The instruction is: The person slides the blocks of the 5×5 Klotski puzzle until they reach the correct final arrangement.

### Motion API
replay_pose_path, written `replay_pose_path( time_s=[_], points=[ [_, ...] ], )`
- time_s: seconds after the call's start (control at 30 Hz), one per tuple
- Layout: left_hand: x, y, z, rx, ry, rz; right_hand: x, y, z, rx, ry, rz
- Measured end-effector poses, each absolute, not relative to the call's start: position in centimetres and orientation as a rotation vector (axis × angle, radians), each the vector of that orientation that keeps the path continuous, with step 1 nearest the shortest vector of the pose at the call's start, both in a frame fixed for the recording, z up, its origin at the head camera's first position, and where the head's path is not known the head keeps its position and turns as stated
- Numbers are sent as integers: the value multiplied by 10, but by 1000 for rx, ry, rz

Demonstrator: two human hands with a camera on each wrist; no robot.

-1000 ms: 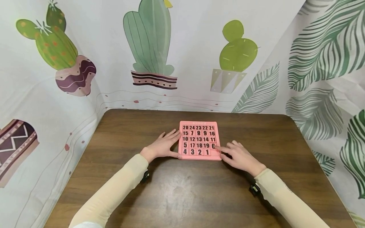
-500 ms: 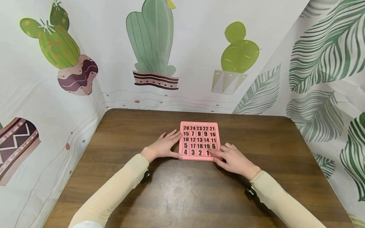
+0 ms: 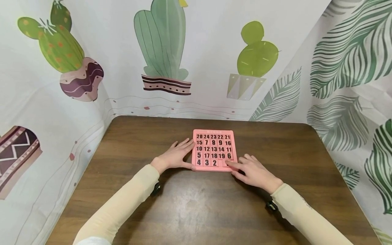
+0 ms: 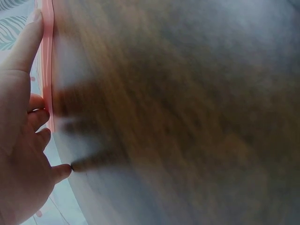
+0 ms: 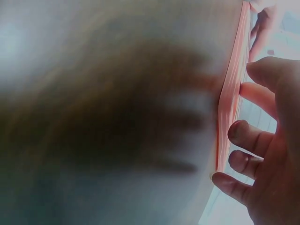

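Observation:
A pink sliding number puzzle [image 3: 213, 131] lies flat on the wooden table. Its tiles carry black numbers, with 20, 24, 23, 22 and 21 along the top row. In the bottom row a bare pink slot [image 3: 221, 163] shows right of tile 2. My left hand [image 3: 175, 157] rests against the puzzle's left side, fingers extended, thumb at the lower left corner. With its index finger my right hand [image 3: 254, 172] presses the number tile [image 3: 231, 161] in the bottom right place, partly hiding it. The right thumb sits by the puzzle's front edge; the other fingers are loosely bent.
The dark wooden table [image 3: 190, 204] reaches back to a wall cloth [image 3: 211, 68] printed with cacti and leaves. Dark wrist devices show under both sleeves, the left sleeve [image 3: 119, 204] and the right sleeve [image 3: 306, 211].
My right index finger moved from tile 6 down to tile 1, and that tile slid right into the corner, leaving its former slot bare. The left hand has stayed in place.

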State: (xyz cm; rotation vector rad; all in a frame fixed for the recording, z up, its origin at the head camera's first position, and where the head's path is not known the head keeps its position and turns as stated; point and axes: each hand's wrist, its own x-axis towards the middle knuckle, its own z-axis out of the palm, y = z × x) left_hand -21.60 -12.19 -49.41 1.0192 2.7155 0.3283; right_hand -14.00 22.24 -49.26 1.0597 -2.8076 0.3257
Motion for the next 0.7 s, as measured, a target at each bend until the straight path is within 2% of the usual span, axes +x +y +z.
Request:
replay_pose_path(
  time_s=[0.37, 0.7],
  points=[
    [-216, -122, -496, 1017, 2715, 334, -137, 236, -494, 1032, -2810, 309],
    [-215, -120, -495, 1026, 2708, 349, -144, 205, -489, 1107, -2712, 363]
  ],
)
